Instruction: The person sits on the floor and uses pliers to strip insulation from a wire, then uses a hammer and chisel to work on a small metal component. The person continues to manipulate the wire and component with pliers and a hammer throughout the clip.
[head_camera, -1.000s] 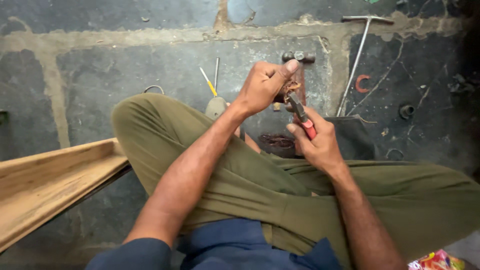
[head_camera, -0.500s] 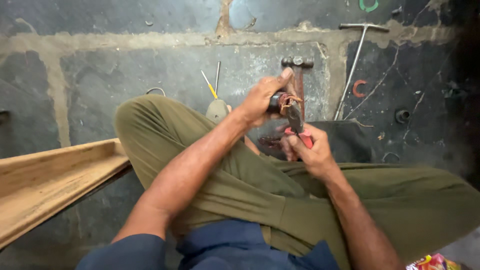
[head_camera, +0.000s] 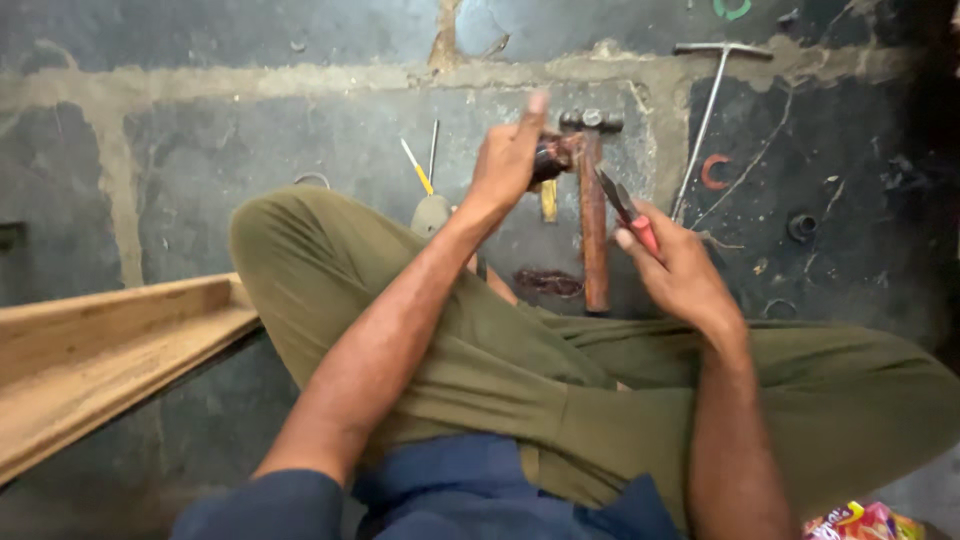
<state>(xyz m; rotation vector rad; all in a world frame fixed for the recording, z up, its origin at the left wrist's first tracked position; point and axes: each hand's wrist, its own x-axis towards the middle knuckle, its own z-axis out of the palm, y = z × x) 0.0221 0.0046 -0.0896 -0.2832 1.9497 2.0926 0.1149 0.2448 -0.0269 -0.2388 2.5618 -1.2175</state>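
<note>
L hand (head_camera: 508, 160) is closed round a small dark part (head_camera: 548, 158), index finger raised; the part's far end is hidden, so its shape can't be told. R hand (head_camera: 680, 270) is clamped on pliers (head_camera: 622, 205) w/ red grips, steel jaws pointing at the part but just apart from it; whether the jaws stand open can't be told.

Status, as a judgement: part is held up over the lap, pliers are not yet on it, so the gripping work is left to do.

Around the grip:
- Hammer (head_camera: 593, 215): rusty brown handle, steel head, flat on the floor (head_camera: 200, 130) beyond the hands.
- Screwdriver (head_camera: 418, 167): thin, yellow handle.
- T-bar (head_camera: 705, 120): 1 long grey rod w/ cross-handle.
- Floor: dark rough slabs, pale mortar joints.
- Planks (head_camera: 100, 350): pale wood, smooth, at left.
- Trousers (head_camera: 480, 370): olive cloth, legs crossed.
</note>
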